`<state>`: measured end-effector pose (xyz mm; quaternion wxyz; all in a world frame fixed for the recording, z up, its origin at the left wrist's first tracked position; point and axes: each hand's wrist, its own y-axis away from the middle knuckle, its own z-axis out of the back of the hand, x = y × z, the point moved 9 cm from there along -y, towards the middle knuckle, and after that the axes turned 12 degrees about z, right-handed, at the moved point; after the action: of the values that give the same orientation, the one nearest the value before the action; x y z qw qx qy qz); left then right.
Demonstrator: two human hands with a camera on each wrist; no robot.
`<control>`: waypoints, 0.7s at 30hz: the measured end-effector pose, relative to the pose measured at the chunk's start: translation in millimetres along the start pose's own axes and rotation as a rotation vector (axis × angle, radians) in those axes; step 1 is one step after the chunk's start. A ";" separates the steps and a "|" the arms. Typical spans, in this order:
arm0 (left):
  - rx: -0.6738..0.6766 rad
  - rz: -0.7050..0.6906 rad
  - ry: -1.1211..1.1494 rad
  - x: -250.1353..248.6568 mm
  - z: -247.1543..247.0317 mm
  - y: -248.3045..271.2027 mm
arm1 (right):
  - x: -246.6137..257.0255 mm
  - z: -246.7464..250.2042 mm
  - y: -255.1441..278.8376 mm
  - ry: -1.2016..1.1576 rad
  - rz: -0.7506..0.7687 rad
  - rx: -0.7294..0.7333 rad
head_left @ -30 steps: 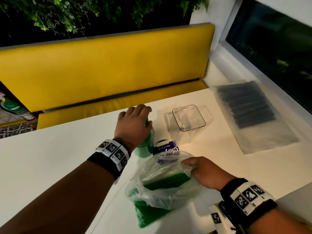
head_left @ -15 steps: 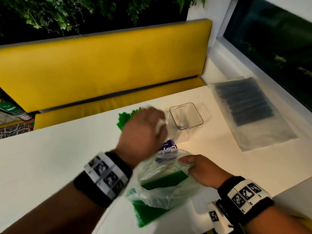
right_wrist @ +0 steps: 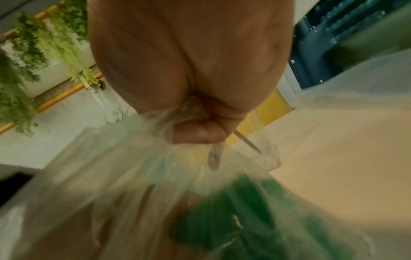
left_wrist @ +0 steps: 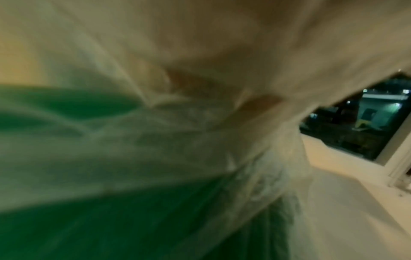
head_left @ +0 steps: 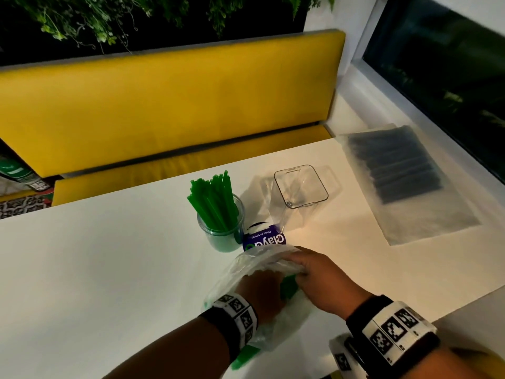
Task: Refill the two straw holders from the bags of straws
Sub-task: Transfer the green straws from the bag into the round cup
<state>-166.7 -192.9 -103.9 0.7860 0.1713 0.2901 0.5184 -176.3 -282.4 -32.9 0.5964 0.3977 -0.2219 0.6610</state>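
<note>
A round glass jar stands mid-table with a bunch of green straws upright in it. To its right stands a clear square holder with nothing in it. A flat bag of black straws lies at the far right. At the front lies the clear bag of green straws. My left hand is inside it, fingers hidden among the straws. My right hand pinches the bag's mouth, fingers curled on the plastic. The left wrist view is a blur of plastic and green.
A blue and white wipes pack sits between the jar and the bag. The white table ends at a yellow bench behind and a window ledge to the right.
My left hand let go of the green straws in the jar, swung back toward me and went into the bag. My right hand kept hold of the bag's mouth.
</note>
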 end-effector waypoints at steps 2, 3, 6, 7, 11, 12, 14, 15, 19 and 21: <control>-0.045 -0.057 0.069 -4.8 10.8 1.2 | -6.0 6.6 0.0 0.076 0.017 -0.032; -0.038 -0.072 0.121 -5.3 14.4 2.3 | -11.7 10.2 0.7 0.115 0.002 -0.049; 0.059 -0.081 0.193 -2.0 18.1 3.1 | -24.9 14.3 3.5 0.220 -0.061 -0.043; 0.071 -0.084 0.166 -0.2 19.3 1.9 | -27.7 13.9 4.4 0.244 -0.077 -0.031; 0.093 -0.163 0.053 -11.1 26.9 1.7 | -17.2 9.0 0.5 0.152 -0.054 -0.021; 0.107 -0.194 0.012 -18.5 27.5 3.4 | -11.0 8.3 -1.6 0.101 -0.031 -0.024; 0.109 -0.195 -0.023 -24.3 28.4 2.8 | -4.8 10.4 -4.4 0.060 -0.012 -0.045; 0.104 -0.175 -0.007 -23.0 29.4 1.7 | -6.4 11.9 -4.6 0.065 -0.021 -0.054; 0.084 -0.214 0.064 -22.2 43.0 11.4 | -32.6 18.2 1.8 0.185 -0.135 -0.068; 0.030 -0.292 0.193 -28.0 65.8 29.6 | -47.2 23.9 7.0 0.224 -0.182 -0.105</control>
<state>-154.5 -204.4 -28.4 0.8189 0.0884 0.3936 0.4082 -178.2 -331.0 -55.0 0.6947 0.3083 -0.1513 0.6320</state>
